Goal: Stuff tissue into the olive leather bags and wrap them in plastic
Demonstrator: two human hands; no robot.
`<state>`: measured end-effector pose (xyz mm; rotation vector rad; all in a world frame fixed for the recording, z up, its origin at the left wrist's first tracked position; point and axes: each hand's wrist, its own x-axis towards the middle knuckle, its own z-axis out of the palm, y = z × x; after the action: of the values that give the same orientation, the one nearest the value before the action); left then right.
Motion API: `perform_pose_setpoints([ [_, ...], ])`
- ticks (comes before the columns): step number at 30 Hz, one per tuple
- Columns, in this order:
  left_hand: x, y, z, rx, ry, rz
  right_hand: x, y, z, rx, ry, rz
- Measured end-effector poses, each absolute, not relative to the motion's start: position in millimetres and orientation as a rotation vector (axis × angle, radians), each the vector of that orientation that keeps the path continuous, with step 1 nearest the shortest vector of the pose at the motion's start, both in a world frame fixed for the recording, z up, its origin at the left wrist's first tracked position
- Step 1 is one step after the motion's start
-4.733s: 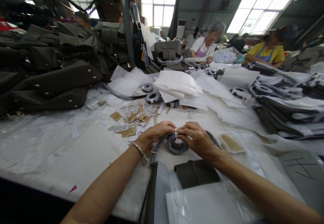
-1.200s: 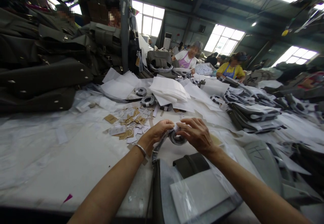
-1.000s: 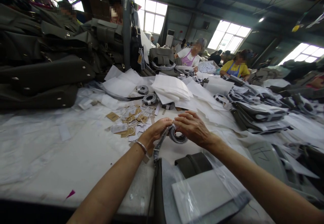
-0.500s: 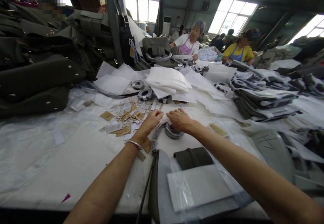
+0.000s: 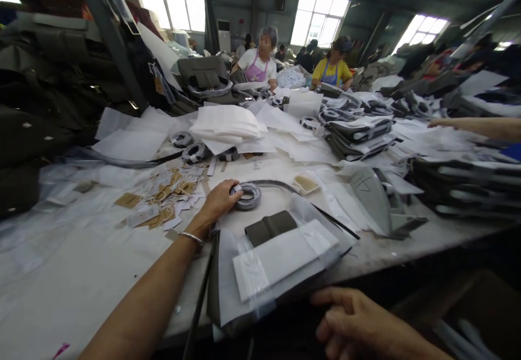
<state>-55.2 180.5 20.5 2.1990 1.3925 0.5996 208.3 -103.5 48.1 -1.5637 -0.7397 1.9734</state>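
My left hand [image 5: 218, 202] rests on the white table, its fingers curled round the edge of a coiled grey strap [image 5: 247, 195]. The strap's loose end [image 5: 277, 184] arcs away to the right. My right hand [image 5: 353, 322] hangs below the table's front edge, fingers loosely apart, holding nothing. Between the hands lies a dark olive bag [image 5: 228, 300] with a clear plastic sleeve and a white sheet [image 5: 285, 256] on top, and a small folded olive pouch [image 5: 271, 226].
Paper tags [image 5: 163, 197] lie scattered left of my hand. White sheets [image 5: 226, 124] and more strap coils [image 5: 196, 152] sit behind. Dark bags are stacked at left [image 5: 28, 132] and right [image 5: 459, 181]. Two people [image 5: 260, 61] work at the far end; another person's arm [image 5: 476, 126] reaches in at right.
My right hand let go of the coil and dropped below the table edge. The coiled strap now lies on the table under my left hand. The view swung to the right.
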Motion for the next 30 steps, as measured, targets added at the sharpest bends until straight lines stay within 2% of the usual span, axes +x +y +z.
perform_pose_setpoints([
  [5,-48,186,33,2.349,1.483,0.396,190,-101,47,-1.286,-0.236,1.848],
  [10,-35,183,37,2.43,1.617,0.258,176,-90,60,-1.233,-0.068,1.829],
  [15,-31,172,35,2.461,1.726,0.249,170,-73,63,-1.2,-0.125,1.779],
  [21,-35,158,39,2.5,1.786,0.281,158,-27,53,-1.404,-0.263,1.673],
  [30,-48,143,61,2.466,1.928,0.388,150,4,38,-1.454,-0.413,1.445],
])
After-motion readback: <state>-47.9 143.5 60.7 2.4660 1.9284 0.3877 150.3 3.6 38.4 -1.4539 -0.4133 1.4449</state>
